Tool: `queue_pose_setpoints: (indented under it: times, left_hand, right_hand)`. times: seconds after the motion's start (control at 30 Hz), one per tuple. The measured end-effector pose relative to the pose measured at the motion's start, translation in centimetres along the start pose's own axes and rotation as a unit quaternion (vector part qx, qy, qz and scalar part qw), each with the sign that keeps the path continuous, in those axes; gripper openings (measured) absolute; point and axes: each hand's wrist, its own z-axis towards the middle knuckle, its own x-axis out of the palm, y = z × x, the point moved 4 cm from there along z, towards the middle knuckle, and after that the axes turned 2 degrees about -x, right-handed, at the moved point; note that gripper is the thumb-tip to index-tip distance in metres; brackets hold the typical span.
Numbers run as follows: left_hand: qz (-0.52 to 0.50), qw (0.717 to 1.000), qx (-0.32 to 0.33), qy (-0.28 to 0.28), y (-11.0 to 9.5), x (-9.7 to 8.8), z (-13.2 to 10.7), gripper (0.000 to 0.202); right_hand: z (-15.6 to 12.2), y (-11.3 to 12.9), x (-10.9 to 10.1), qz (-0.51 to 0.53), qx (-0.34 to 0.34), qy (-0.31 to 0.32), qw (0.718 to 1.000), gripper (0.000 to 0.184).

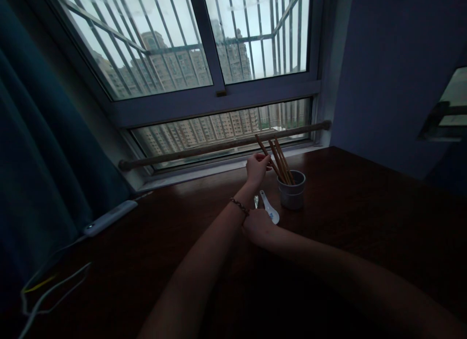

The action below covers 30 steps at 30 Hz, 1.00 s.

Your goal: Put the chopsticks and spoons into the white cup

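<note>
The left hand (257, 167) pinches a chopstick (267, 156) slanting up-left from the cup (292, 193), which is right of its fingers. The right hand (260, 227), fingers curled, grip unclear, rests by the white spoon (270, 211) on the desk (365, 222).

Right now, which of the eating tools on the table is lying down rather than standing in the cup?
The white spoon, flat on the table beside the right hand. The chopsticks stand leaning in the grey cup, touched by the left hand.
</note>
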Motion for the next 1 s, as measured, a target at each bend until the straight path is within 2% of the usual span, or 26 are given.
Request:
queue_pose_setpoints:
  times: [0.13,0.27,0.4,0.57,0.7,0.83,0.93,1.0]
  left_hand:
    - [0.046,0.997,-0.027,0.063,0.3,-0.8,-0.2,0.017]
    - [0.104,0.991,-0.034,0.077,1.1,-3.4,-0.3,0.020]
    - [0.179,0.980,-0.042,0.079,3.7,-6.5,-1.3,0.019]
    - [0.273,0.953,-0.067,0.112,8.0,-9.0,-3.8,0.020]
    - [0.316,0.938,-0.075,0.119,9.8,-9.6,-5.0,0.021]
    - [0.328,0.932,-0.083,0.130,10.5,-9.4,-5.5,0.024]
    - [0.332,0.927,-0.088,0.147,10.9,-9.1,-6.1,0.025]
    - [0.339,0.924,-0.086,0.153,11.1,-8.9,-6.5,0.025]
  right_hand:
    - [0.2,-0.4,0.0,0.013,0.012,-0.029,0.999,0.021]
    - [0.5,-2.7,-0.8,0.025,0.071,-0.074,0.994,0.017]
    - [0.8,-6.1,-1.2,0.004,0.138,-0.126,0.982,0.024]
    - [1.4,-8.5,0.4,0.013,0.190,-0.121,0.974,0.020]
    - [1.7,-8.7,1.5,0.025,0.196,-0.105,0.975,0.016]
    - [1.7,-8.5,1.3,0.030,0.195,-0.105,0.975,0.015]
    - [1.5,-8.3,-0.5,0.033,0.182,-0.130,0.974,0.013]
    - [0.9,-8.1,-2.9,0.047,0.160,-0.183,0.969,0.011]
